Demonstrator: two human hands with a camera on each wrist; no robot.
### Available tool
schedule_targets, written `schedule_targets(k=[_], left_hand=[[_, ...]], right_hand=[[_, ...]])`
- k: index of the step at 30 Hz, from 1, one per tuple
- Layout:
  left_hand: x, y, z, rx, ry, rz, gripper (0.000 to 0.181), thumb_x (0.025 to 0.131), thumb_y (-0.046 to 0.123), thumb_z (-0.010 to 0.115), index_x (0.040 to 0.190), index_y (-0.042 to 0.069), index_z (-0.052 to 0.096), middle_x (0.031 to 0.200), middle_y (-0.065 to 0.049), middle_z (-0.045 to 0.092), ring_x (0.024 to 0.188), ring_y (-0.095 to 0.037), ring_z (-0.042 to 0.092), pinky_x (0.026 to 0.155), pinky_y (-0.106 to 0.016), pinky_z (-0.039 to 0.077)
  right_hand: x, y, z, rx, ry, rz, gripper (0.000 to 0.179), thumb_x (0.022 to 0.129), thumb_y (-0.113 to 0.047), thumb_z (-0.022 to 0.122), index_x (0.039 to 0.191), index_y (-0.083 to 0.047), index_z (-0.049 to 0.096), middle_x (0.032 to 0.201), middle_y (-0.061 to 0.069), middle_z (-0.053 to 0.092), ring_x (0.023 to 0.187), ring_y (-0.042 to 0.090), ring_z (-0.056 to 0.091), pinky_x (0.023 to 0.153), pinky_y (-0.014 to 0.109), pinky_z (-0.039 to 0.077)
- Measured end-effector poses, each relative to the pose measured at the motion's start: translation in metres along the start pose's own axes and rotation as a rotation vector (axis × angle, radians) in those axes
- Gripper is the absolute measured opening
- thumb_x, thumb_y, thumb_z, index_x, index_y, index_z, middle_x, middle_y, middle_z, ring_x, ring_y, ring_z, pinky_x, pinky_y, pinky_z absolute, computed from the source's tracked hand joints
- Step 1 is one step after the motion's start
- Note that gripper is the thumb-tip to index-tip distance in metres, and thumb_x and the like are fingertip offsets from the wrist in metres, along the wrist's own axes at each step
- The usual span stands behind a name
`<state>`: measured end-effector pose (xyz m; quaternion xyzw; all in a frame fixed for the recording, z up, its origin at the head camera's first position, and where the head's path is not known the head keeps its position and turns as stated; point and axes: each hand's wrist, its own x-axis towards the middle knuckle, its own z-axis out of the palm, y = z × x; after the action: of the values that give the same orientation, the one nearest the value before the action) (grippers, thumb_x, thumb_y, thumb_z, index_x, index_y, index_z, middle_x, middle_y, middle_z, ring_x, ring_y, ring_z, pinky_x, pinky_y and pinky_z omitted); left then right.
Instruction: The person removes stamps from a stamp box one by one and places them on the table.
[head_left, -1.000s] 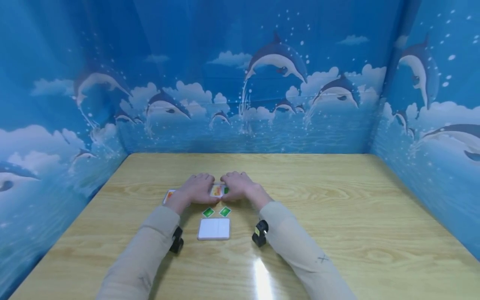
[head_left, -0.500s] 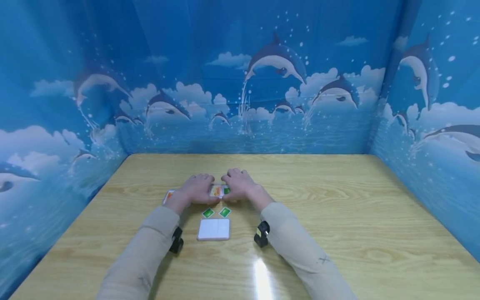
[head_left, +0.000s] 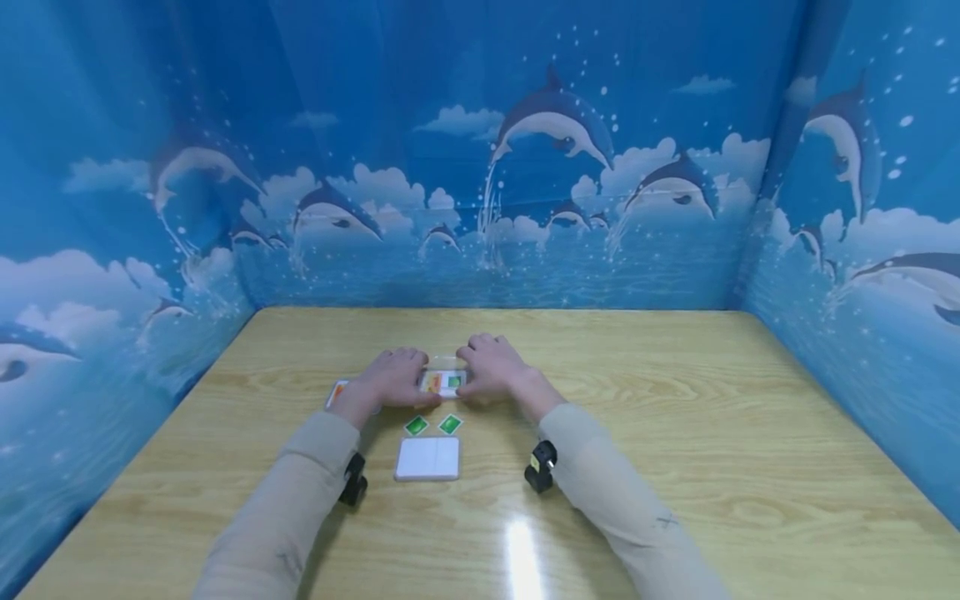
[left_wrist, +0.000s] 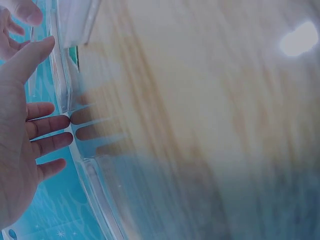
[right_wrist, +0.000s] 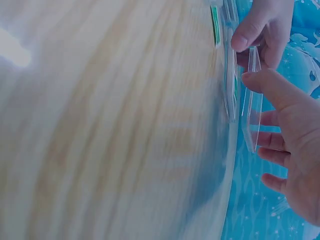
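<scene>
A flat card case with an orange and a green picture lies on the table between both hands. Above it a clear plastic lid stands apart from the case in the right wrist view. My right hand holds the lid by its right end, thumb at the near edge and fingers beyond it. At the opposite end, my left hand holds the lid between thumb and fingers, which partly hide it. In the left wrist view the left fingers are spread beside the clear plastic.
Two green diamond tiles, a left tile and a right tile, lie before the case. Nearer stands a white flat case. Another orange-pictured case shows partly behind the left wrist. Dolphin-print curtains bound the wooden table.
My right hand has moved to the right, uncovering the green picture and the lid's far edge. The left hand stays in place, as do the tiles and the white case.
</scene>
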<state>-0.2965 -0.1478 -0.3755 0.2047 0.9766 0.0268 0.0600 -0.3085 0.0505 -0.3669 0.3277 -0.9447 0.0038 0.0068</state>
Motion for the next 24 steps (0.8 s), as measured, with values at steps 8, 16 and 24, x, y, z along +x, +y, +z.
schedule_targets(k=[8,16,24], left_hand=[[-0.001,0.003,-0.002,0.041,-0.026,0.003,0.080,0.079,0.063,0.057,0.130,0.002,0.048,0.126,-0.016,0.050,0.115,-0.032,0.047,0.099,-0.048,0.034],[-0.002,0.002,-0.001,0.041,-0.032,0.008,0.077,0.080,0.061,0.056,0.129,0.002,0.048,0.127,-0.016,0.049,0.117,-0.032,0.045,0.101,-0.048,0.031],[-0.003,-0.001,-0.002,0.051,-0.036,0.041,0.072,0.082,0.056,0.058,0.128,0.001,0.049,0.128,-0.017,0.048,0.119,-0.033,0.043,0.101,-0.049,0.030]], right_hand=[[-0.010,0.017,0.000,0.004,0.006,0.020,0.070,0.075,-0.052,0.067,0.130,-0.012,0.051,0.119,0.007,0.051,0.111,0.022,0.044,0.094,0.040,0.035],[-0.021,0.036,-0.001,0.014,0.007,0.032,0.069,0.075,-0.049,0.068,0.130,-0.011,0.051,0.113,0.006,0.051,0.104,0.021,0.046,0.090,0.038,0.038],[-0.038,0.049,-0.008,0.039,-0.006,-0.003,0.067,0.076,-0.046,0.068,0.129,-0.007,0.051,0.114,0.008,0.052,0.104,0.023,0.046,0.090,0.040,0.039]])
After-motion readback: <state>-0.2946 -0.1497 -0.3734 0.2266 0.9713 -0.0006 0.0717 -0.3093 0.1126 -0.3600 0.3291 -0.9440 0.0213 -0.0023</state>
